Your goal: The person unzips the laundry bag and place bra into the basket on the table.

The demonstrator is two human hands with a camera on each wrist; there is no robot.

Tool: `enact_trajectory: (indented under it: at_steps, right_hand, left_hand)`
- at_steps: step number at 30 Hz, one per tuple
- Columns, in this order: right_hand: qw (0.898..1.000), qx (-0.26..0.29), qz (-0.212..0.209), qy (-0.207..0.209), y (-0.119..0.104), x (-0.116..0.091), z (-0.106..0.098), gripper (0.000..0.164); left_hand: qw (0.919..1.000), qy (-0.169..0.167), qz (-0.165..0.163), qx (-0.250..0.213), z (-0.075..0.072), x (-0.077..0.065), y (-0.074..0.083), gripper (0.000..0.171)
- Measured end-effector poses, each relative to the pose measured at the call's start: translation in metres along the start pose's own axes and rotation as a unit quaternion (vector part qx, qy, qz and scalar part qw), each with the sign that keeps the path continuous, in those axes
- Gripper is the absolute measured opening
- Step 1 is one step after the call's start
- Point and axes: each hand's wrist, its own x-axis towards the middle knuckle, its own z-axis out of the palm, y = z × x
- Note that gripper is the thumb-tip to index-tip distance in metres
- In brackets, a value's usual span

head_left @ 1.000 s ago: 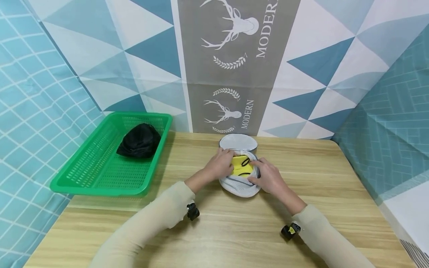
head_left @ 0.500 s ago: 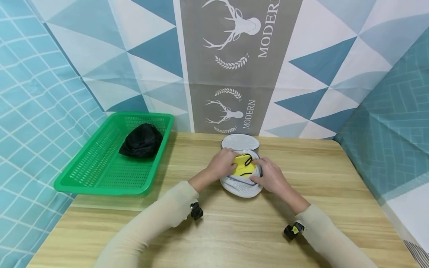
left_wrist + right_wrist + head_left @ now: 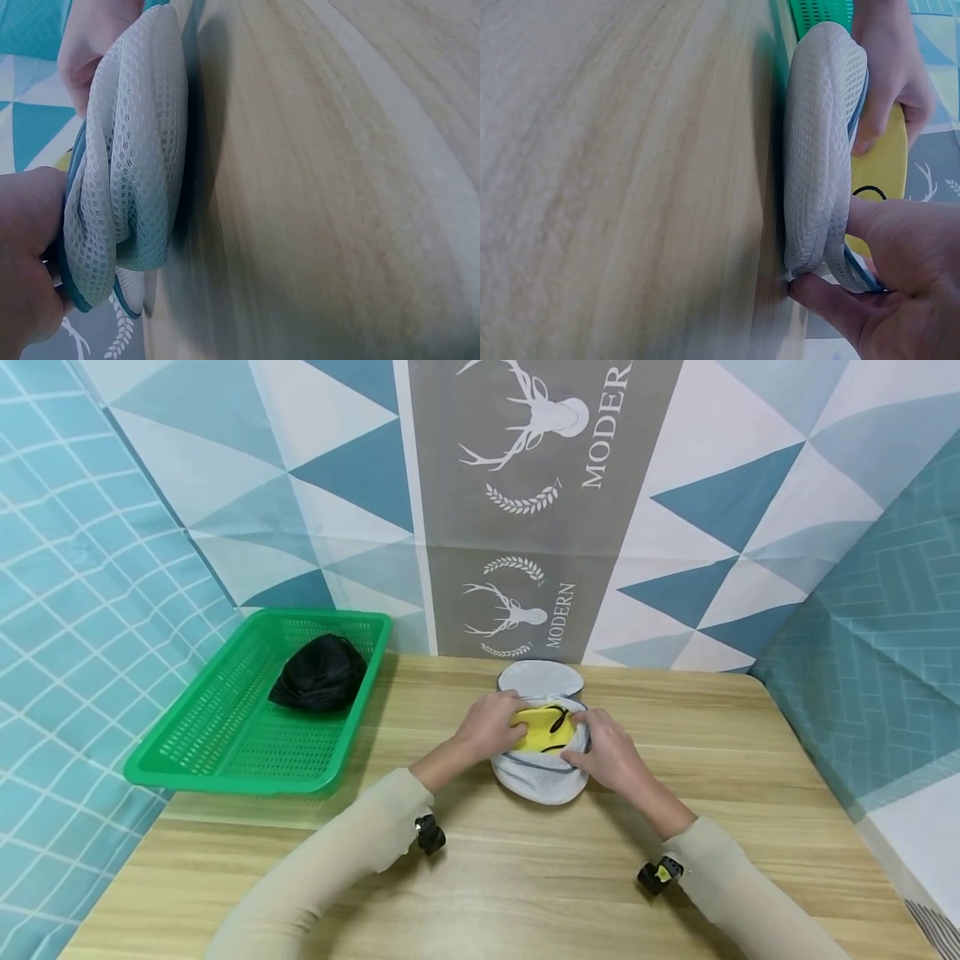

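Observation:
A white mesh laundry bag (image 3: 542,787) with grey-blue piping lies on the table, its round lid (image 3: 540,677) folded back towards the wall. In its mouth sits a flat, soft-looking yellow piece (image 3: 534,732) with thin black cords; its kind is unclear. My left hand (image 3: 486,727) pinches the left edge of the yellow piece, thumb on the near face. My right hand (image 3: 611,750) grips the bag's right rim, as the right wrist view shows, with the thumb inside the mouth and a finger under the mesh (image 3: 814,165). The yellow piece's lower part is hidden inside.
A green plastic basket (image 3: 360,714) stands at the table's left, holding a bundled black cloth item (image 3: 318,675). Patterned wall coverings (image 3: 517,527) rise behind the wooden table (image 3: 540,877) and along both sides.
The yellow piece has shifted slightly left within the bag's mouth, together with my left hand. My right hand stays at the right rim. The head view has drifted slightly.

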Motion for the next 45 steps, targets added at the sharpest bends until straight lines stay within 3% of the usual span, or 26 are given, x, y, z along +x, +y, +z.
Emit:
enact_trajectory:
  at_steps: [7, 10, 11, 14, 15, 17, 21, 22, 28, 31, 32, 33, 37, 39, 40, 45]
  right_hand:
    - [1.000, 0.005, 0.007, 0.000, -0.003, 0.001, -0.004, 0.080]
    - [1.000, -0.007, 0.008, -0.001, 0.004, 0.004, 0.000, 0.080]
    - [1.000, -0.007, 0.010, -0.003, 0.006, 0.005, 0.001, 0.079]
    - [1.000, -0.007, 0.011, -0.005, 0.009, 0.006, 0.003, 0.077]
    - [1.000, -0.007, 0.012, -0.004, 0.009, 0.006, 0.003, 0.077]
    - [1.000, -0.009, 0.011, -0.002, 0.011, 0.006, 0.003, 0.076]
    - [1.000, -0.011, 0.011, 0.002, 0.011, 0.005, 0.002, 0.074]
    - [1.000, -0.010, 0.011, 0.002, 0.010, 0.005, 0.001, 0.074]
    - [1.000, -0.005, 0.018, 0.000, 0.005, 0.003, 0.000, 0.072]
    - [1.000, 0.000, 0.027, -0.001, -0.001, 0.001, -0.003, 0.070]
    - [1.000, 0.003, 0.029, -0.002, -0.006, 0.000, -0.006, 0.070]
    - [0.999, 0.007, 0.031, -0.004, -0.010, -0.002, -0.009, 0.069]
    - [0.999, 0.017, 0.029, -0.004, -0.021, -0.006, -0.015, 0.066]
    - [1.000, 0.016, 0.024, 0.002, -0.018, -0.006, -0.013, 0.066]
    - [1.000, 0.013, 0.020, 0.006, -0.016, -0.006, -0.011, 0.067]
    - [0.999, 0.016, -0.015, 0.031, -0.016, -0.009, -0.011, 0.078]
  left_hand:
    - [0.9980, 0.021, -0.015, -0.057, -0.068, -0.033, 0.048, 0.035]
    - [0.9956, 0.029, -0.022, -0.087, -0.078, -0.039, 0.052, 0.031]
    - [0.9952, 0.029, -0.032, -0.088, -0.088, -0.043, 0.060, 0.031]
    - [0.9939, 0.040, -0.037, -0.096, -0.091, -0.048, 0.059, 0.030]
    - [0.9933, 0.050, -0.031, -0.099, -0.083, -0.048, 0.048, 0.029]
    - [0.9914, 0.063, -0.037, -0.108, -0.084, -0.050, 0.048, 0.029]
    - [0.9844, 0.087, -0.054, -0.143, -0.087, -0.054, 0.048, 0.028]
    - [0.9824, 0.088, -0.066, -0.151, -0.096, -0.057, 0.058, 0.028]
    - [0.9730, 0.101, -0.082, -0.191, -0.095, -0.061, 0.056, 0.026]
    - [0.9798, 0.083, -0.061, -0.171, -0.095, -0.060, 0.055, 0.035]
    - [0.9838, 0.073, -0.050, -0.156, -0.095, -0.059, 0.055, 0.039]
    - [0.9879, 0.067, -0.030, -0.136, -0.087, -0.055, 0.045, 0.043]
    - [0.9970, 0.044, 0.010, -0.062, -0.086, -0.050, 0.046, 0.049]
    - [0.9985, 0.043, 0.019, -0.030, -0.086, -0.048, 0.047, 0.046]
    - [0.9990, 0.038, 0.015, -0.015, -0.094, -0.049, 0.058, 0.045]
    - [0.9978, 0.046, 0.019, 0.044, -0.094, -0.046, 0.062, 0.036]
